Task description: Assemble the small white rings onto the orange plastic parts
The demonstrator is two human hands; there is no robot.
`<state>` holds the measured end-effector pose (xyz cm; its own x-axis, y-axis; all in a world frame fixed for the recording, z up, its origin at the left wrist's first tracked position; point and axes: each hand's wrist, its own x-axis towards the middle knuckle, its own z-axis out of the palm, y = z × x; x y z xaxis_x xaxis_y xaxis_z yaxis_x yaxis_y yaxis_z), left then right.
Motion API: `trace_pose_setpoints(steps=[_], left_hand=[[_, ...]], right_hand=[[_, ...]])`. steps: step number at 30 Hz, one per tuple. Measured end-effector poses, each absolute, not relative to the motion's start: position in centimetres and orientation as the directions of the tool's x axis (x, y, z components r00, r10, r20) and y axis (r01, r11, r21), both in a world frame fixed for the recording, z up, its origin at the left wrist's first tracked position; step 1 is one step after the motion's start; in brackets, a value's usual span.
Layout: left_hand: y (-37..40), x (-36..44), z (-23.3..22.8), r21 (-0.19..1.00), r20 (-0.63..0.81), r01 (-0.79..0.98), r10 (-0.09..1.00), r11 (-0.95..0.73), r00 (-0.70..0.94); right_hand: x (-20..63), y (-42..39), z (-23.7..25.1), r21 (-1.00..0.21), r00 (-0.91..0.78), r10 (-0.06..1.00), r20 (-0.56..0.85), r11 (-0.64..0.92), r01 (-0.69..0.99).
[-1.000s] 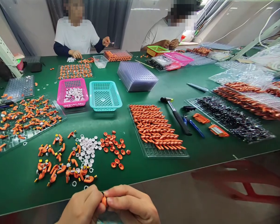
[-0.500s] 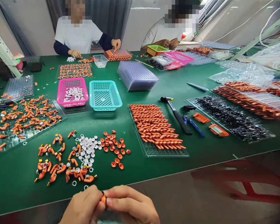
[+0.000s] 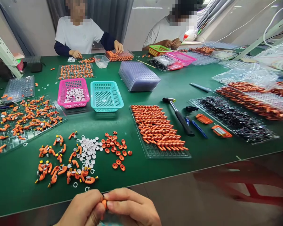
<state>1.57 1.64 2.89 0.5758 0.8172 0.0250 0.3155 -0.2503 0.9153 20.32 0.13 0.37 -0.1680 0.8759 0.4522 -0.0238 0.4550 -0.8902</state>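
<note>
Both my hands meet just below the table's front edge, pinching one small orange plastic part (image 3: pixel 104 204) between their fingertips. My left hand (image 3: pixel 81 208) closes on it from the left, my right hand (image 3: pixel 132 205) from the right. Fingers cover most of the part, so its full shape is hidden. On the table beyond my left hand lie loose orange curved pieces (image 3: pixel 53 179) with yellow and grey bits. Beside them are white discs (image 3: pixel 88 150) and small orange cups (image 3: pixel 118 153), with a few white rings (image 3: pixel 75 185) close to my hands.
A tray of orange sticks (image 3: pixel 158 128) lies ahead, with a hammer (image 3: pixel 179 116) and blue-handled pliers (image 3: pixel 199 128) to its right. Pink (image 3: pixel 73 82) and turquoise (image 3: pixel 107 108) baskets stand behind, near stacked clear trays (image 3: pixel 139 77). Two co-workers (image 3: pixel 79 36) sit across the table.
My hands have dipped very slightly, still gripping the orange part. Across the table, a co-worker's hand has shifted a little over a tray.
</note>
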Motion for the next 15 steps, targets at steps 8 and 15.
trace_pose_setpoints(steps=[8, 15], left_hand=[[1.5, 1.5, 0.8, 0.771, 0.262, 0.369, 0.786, -0.519, 0.559], [1.4, 1.7, 2.1, 0.747, 0.258, 0.399, 0.785, -0.532, 0.563]], right_hand=[[20.4, 0.1, 0.5, -0.889, -0.192, 0.874, 0.446, 0.458, 0.020], [20.5, 0.3, 0.8, -0.883, -0.192, 0.871, 0.453, 0.468, 0.042]])
